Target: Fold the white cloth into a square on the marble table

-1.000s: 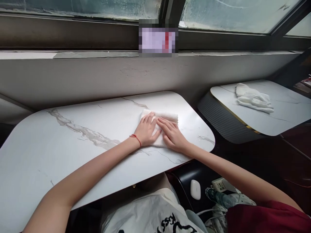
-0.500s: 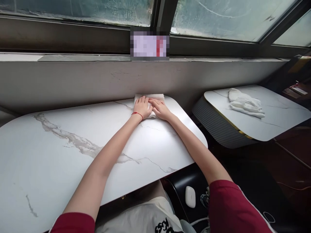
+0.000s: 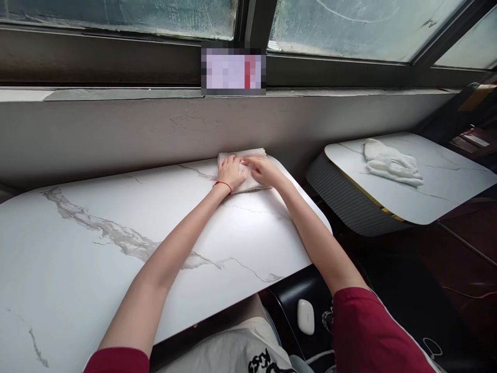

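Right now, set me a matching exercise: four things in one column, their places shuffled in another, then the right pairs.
Things
1. Nearer cloth
2. Crumpled cloth
3. Red bracelet
4. Rounded white object

Places
A. Around the left wrist
B. On a black surface
C. Under the left hand and right hand
D. On the table farther right

Pairs: 1-C, 2-D, 3-A, 4-B

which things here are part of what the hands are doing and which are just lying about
In use:
- left hand and right hand, both on the cloth
- white cloth, under the hands
- marbled table, beneath that cloth

Lying about:
- bunched white cloth on the second table
- small white rounded object on a black surface
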{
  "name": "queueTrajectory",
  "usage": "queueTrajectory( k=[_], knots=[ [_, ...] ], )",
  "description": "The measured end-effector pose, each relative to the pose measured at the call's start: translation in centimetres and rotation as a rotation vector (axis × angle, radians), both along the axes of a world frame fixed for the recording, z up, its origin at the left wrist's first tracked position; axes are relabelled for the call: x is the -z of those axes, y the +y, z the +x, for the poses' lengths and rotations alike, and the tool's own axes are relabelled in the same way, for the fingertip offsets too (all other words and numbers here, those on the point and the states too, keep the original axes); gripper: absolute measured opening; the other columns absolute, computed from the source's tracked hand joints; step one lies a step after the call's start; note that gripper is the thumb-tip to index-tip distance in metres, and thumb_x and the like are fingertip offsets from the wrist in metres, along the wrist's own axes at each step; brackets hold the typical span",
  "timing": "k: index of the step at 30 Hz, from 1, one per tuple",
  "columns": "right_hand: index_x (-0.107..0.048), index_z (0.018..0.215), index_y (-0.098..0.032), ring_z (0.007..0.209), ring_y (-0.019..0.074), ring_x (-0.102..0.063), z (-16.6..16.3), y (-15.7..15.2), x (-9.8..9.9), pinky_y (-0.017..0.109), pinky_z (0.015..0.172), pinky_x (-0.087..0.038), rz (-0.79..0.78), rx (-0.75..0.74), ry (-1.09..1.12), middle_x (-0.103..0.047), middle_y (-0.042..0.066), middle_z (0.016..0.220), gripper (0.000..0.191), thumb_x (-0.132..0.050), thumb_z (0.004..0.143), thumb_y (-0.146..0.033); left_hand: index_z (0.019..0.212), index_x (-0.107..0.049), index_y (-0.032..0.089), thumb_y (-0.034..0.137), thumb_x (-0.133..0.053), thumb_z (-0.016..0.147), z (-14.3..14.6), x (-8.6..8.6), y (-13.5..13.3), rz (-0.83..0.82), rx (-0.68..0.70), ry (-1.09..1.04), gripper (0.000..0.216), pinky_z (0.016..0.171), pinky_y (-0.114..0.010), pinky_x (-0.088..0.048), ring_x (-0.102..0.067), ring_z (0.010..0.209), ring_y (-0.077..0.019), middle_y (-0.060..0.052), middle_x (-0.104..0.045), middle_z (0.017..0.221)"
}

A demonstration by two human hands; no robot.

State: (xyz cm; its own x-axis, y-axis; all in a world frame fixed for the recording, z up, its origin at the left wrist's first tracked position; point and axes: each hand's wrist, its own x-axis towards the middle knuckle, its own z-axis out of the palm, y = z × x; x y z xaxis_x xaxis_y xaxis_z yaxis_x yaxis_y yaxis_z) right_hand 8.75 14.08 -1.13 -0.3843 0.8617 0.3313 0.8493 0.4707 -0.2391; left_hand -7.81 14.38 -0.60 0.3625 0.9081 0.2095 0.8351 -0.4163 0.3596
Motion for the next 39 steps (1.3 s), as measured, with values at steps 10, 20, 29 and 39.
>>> queueTrajectory(
  k=[10, 20, 29, 39],
  knots=[
    [-0.075, 0.087, -0.015, 0.086, 0.0237, -0.065, -0.7, -4.7, -5.3, 0.028, 0.064, -0.036, -0.169, 0.573, -0.328, -0.074, 0.014, 0.095, 0.031, -0.045, 0.089, -0.016, 0.151, -0.031, 0.003, 0.054, -0.050, 0.083, 2.9, 1.3, -3.8, 0.003, 0.457, 0.038, 0.088, 0.122, -0.045, -0.023, -0.031, 0.147, -0.0337, -0.021, -0.034, 0.158],
    [-0.067, 0.091, -0.014, 0.076, 0.0204, -0.060, 0.5, -7.9, -5.7, 0.028, 0.060, -0.034, -0.325, 0.508, -0.275, -0.071, 0.012, 0.093, 0.028, -0.040, 0.093, -0.018, 0.154, -0.016, -0.003, 0.074, -0.046, 0.078, 3.3, 0.8, -6.0, -0.110, 0.552, 0.062, 0.112, 0.125, -0.044, -0.010, -0.012, 0.154, -0.0338, -0.024, -0.015, 0.165],
    [-0.039, 0.147, -0.004, 0.139, 0.0379, -0.042, 0.1, -16.2, -0.1, 0.049, 0.108, -0.037, -0.111, 0.466, -0.151, -0.052, 0.023, 0.145, 0.061, -0.025, 0.103, -0.043, 0.158, -0.006, 0.002, 0.084, -0.062, 0.059, 2.8, -0.2, -8.9, -0.291, 0.787, 0.184, 0.141, 0.124, -0.050, -0.001, 0.011, 0.153, -0.0392, -0.021, 0.008, 0.166],
    [-0.025, 0.159, -0.021, 0.152, 0.0247, -0.024, -0.4, -25.5, 3.7, 0.049, 0.122, -0.022, 0.071, 0.491, -0.010, -0.033, 0.011, 0.162, 0.060, -0.024, 0.105, -0.046, 0.158, 0.000, 0.002, 0.085, -0.074, 0.031, 3.8, -0.2, -14.7, -0.391, 0.904, 0.378, 0.169, 0.124, -0.054, 0.005, 0.016, 0.150, -0.0425, -0.015, 0.012, 0.166]
  ],
)
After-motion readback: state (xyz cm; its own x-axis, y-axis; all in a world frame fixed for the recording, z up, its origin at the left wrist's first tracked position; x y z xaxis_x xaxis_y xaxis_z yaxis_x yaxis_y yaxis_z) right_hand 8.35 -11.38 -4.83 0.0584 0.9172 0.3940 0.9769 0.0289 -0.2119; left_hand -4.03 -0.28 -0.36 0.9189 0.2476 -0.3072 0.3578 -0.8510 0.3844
